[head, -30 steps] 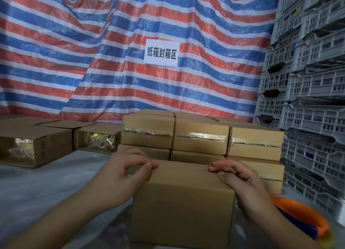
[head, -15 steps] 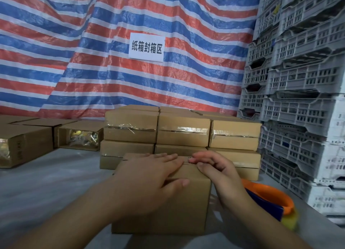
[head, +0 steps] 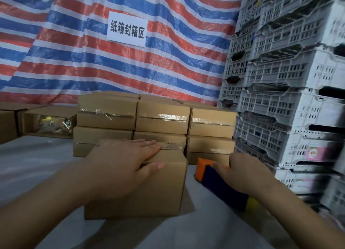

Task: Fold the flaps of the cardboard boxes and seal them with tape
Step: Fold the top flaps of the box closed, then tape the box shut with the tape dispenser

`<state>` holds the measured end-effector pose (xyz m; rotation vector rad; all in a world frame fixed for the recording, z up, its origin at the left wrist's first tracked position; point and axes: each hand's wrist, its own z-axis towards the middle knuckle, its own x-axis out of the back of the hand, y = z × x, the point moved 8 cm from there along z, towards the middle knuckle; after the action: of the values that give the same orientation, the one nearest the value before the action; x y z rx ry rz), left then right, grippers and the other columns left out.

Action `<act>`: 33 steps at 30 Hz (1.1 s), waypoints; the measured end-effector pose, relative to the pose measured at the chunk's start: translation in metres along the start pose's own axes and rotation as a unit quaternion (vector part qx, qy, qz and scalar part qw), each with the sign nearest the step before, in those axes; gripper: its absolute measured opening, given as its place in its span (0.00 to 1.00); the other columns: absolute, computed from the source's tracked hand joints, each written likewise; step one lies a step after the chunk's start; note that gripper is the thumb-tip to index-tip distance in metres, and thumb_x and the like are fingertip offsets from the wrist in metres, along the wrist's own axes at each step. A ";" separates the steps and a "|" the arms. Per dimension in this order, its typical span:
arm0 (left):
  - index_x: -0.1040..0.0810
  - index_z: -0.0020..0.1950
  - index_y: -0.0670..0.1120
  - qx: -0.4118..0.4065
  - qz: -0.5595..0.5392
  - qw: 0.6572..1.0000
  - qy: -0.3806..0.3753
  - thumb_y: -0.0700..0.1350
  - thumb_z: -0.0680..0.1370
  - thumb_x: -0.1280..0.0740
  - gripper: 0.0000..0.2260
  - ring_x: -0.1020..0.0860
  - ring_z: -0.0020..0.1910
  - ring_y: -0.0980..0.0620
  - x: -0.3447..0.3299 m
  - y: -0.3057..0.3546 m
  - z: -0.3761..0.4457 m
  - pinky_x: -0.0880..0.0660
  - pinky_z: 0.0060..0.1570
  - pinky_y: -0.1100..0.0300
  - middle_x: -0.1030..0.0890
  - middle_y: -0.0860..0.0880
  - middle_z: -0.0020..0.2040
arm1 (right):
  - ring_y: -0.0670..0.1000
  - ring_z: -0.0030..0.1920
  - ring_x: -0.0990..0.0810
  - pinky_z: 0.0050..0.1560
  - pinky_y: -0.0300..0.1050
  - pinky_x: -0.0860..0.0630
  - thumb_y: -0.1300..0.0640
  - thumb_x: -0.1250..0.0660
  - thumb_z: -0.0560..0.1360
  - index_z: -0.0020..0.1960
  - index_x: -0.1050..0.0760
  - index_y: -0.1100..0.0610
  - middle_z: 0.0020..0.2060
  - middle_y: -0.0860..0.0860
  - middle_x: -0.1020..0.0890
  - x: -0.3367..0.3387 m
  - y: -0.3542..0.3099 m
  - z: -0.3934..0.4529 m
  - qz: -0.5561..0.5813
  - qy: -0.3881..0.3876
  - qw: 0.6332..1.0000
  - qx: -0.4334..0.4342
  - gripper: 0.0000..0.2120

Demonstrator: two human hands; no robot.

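Note:
A small brown cardboard box (head: 149, 192) stands on the grey table in front of me with its top flaps folded down. My left hand (head: 123, 159) lies flat on the top, fingers straight, thumb over the front edge, pressing the flaps. To the right of the box lies an orange and dark blue tape dispenser (head: 220, 185). My right hand (head: 242, 172) is on it, fingers curled over its upper side.
Behind the box stands a stack of taped cardboard boxes (head: 160, 120), two layers high. Open boxes (head: 48, 121) with contents lie at the back left. White plastic crates (head: 289, 99) tower on the right. A striped tarp with a paper sign (head: 127, 29) hangs behind.
My right hand left the box top and moved right onto the tape dispenser. My left hand stayed flat on the flaps. The view shifted left.

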<state>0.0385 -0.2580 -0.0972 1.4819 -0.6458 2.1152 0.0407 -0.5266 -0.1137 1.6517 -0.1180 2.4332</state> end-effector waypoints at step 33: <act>0.20 0.52 0.43 0.221 -0.667 0.704 0.098 0.57 0.84 0.54 0.26 0.16 0.47 0.48 0.004 -0.066 0.005 0.26 0.56 0.52 0.14 0.46 0.48 | 0.60 0.47 0.24 0.67 0.62 0.32 0.32 0.16 0.48 0.49 0.13 0.55 0.46 0.60 0.18 0.074 -0.132 0.057 0.658 -0.272 0.694 0.102 0.37</act>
<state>0.0823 -0.2096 -0.0847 1.2005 0.9065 1.1436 0.0936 -0.3984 -0.0295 3.0342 -1.7230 2.4870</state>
